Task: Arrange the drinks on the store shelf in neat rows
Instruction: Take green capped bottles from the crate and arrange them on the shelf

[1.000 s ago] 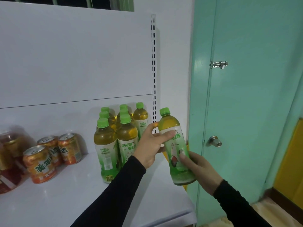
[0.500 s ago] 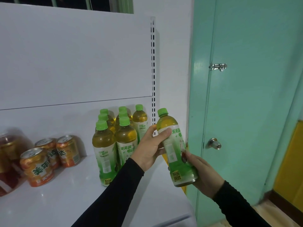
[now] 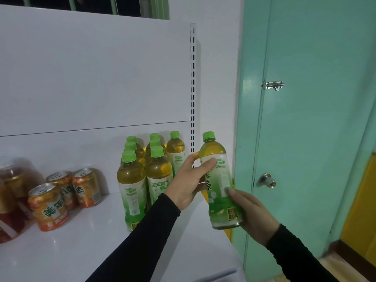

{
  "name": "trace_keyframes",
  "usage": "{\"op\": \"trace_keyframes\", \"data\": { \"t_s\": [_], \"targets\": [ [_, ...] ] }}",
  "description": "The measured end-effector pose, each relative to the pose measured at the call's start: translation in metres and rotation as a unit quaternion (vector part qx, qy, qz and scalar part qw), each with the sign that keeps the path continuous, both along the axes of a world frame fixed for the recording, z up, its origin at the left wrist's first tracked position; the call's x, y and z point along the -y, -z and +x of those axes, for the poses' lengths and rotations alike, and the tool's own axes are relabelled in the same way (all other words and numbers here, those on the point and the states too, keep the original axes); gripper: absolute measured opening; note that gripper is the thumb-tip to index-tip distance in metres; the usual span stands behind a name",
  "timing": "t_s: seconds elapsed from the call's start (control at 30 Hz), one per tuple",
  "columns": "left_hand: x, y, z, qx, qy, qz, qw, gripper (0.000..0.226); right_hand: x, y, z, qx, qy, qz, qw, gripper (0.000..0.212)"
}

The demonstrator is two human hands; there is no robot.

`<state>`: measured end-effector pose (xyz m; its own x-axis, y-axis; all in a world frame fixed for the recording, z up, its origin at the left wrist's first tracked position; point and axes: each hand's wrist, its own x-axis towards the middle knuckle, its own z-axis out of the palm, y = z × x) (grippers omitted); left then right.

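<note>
A green-capped tea bottle (image 3: 218,180) is held upright in the air just off the right end of the white shelf (image 3: 81,251). My left hand (image 3: 191,180) grips its upper body, thumb across the label. My right hand (image 3: 250,212) holds its lower part from the right. Several matching tea bottles (image 3: 150,171) stand in rows at the shelf's back right, just left of my left hand.
Orange soda cans (image 3: 61,196) stand on the shelf's left, with darker red cans (image 3: 10,200) at the far left edge. A slotted shelf upright (image 3: 192,88) rises behind the bottles. A teal door (image 3: 315,139) with knob (image 3: 268,180) is to the right.
The held bottle has turned in my hands, showing a different part of its label. Both hands keep their hold at about the same place.
</note>
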<state>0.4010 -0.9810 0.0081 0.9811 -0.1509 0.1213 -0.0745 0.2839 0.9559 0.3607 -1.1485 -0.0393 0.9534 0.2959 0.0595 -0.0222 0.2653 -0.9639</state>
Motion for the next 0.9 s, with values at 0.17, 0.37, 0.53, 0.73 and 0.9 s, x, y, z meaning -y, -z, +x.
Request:
{"op": "trace_keyframes", "data": {
  "t_s": [0.17,0.37,0.53,0.73,0.9],
  "targets": [
    [-0.003,0.0,-0.001,0.0,-0.028,0.004,1.0,0.044,-0.003,0.0,0.0,0.028,0.002,-0.07,0.997,0.042],
    [-0.003,-0.002,-0.002,0.037,-0.064,0.029,0.997,0.054,-0.007,0.0,0.0,0.097,0.035,-0.143,0.984,0.042],
    [0.002,0.002,-0.005,0.064,-0.041,0.125,0.989,0.076,-0.009,-0.003,0.003,0.101,0.062,-0.129,0.985,0.04],
    [0.009,-0.003,0.001,0.052,-0.051,0.103,0.992,0.078,-0.005,-0.014,0.005,0.145,0.066,-0.153,0.975,0.053],
    [0.009,-0.024,0.012,-0.026,-0.046,0.035,0.998,0.066,0.015,-0.021,0.004,0.242,0.031,-0.202,0.949,0.096]
  ]
}}
